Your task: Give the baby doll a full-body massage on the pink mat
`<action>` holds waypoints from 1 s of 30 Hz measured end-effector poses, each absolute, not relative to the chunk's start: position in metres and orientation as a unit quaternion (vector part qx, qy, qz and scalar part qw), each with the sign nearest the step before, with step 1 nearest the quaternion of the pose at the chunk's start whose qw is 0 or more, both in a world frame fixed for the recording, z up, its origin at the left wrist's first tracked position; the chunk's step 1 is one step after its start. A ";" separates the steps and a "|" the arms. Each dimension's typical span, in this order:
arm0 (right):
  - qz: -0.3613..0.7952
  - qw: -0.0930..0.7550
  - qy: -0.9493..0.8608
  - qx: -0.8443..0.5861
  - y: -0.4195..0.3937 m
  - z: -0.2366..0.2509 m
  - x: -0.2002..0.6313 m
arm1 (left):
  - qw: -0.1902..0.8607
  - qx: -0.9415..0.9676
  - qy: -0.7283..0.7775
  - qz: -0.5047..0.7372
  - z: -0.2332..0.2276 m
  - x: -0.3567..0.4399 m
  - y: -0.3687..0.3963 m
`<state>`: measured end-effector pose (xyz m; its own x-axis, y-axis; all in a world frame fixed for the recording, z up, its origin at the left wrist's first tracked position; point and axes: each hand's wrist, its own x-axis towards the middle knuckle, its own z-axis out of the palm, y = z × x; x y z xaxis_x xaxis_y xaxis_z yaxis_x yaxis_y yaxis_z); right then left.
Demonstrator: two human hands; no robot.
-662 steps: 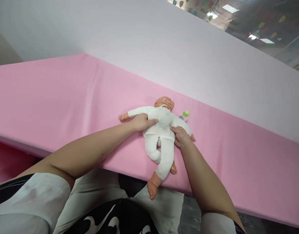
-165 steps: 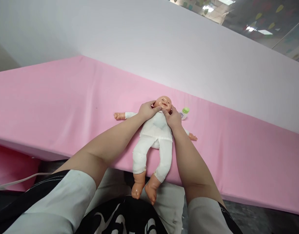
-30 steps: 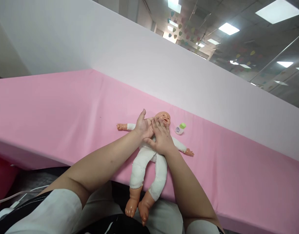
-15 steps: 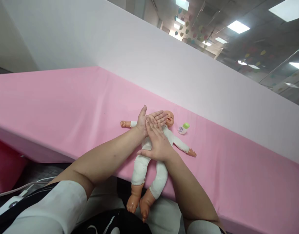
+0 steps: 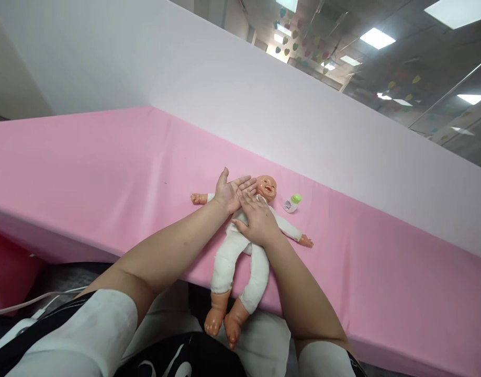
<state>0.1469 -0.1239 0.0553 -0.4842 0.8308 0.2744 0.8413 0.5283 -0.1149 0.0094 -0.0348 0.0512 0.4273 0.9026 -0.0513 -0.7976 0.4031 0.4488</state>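
Plastic baby doll in white cloth suit (image 5: 248,235) lies face-up on the pink-sheeted table (image 5: 107,173), legs overhanging the near edge, while the left hand (image 5: 229,191), palm up and flat, is pressed by the equally open right hand (image 5: 256,224), nothing gripped.

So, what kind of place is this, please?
Probably an indoor baby-care practice room: a baby doll lies on a pink padded table beside a small bottle, with paper hearts hanging from an office-style ceiling.

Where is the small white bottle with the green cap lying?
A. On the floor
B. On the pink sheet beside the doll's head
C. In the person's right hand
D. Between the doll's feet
B: the small white bottle with the green cap lies on the pink sheet just beside the head of the plastic baby doll in white clothes, untouched by either hand.
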 end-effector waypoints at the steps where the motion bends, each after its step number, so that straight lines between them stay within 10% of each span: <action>1: -0.014 0.158 -0.869 -0.468 -0.125 0.055 0.146 | 0.823 0.181 0.150 0.517 0.051 0.008 -0.033; 11: 0.030 0.307 -0.844 -0.439 -0.126 0.054 0.162 | 0.772 0.286 0.259 0.506 0.044 0.024 -0.035; 16: 0.050 0.334 -0.829 -0.446 -0.136 0.042 0.194 | 0.525 0.606 0.324 0.502 0.021 0.018 -0.040; 22: 0.037 0.249 -0.894 -0.370 -0.162 0.035 0.205 | 0.232 0.845 0.321 0.360 -0.003 -0.005 -0.040; 30: 0.083 0.157 -0.933 -0.314 -0.189 0.041 0.175 | 0.287 0.818 0.326 0.377 -0.005 -0.002 -0.038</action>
<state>0.1751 -0.1888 0.0410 -0.7535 0.6117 0.2410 0.5599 0.7891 -0.2525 -0.0022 -0.0381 -0.0047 0.5033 0.7497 0.4297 0.3172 -0.6228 0.7152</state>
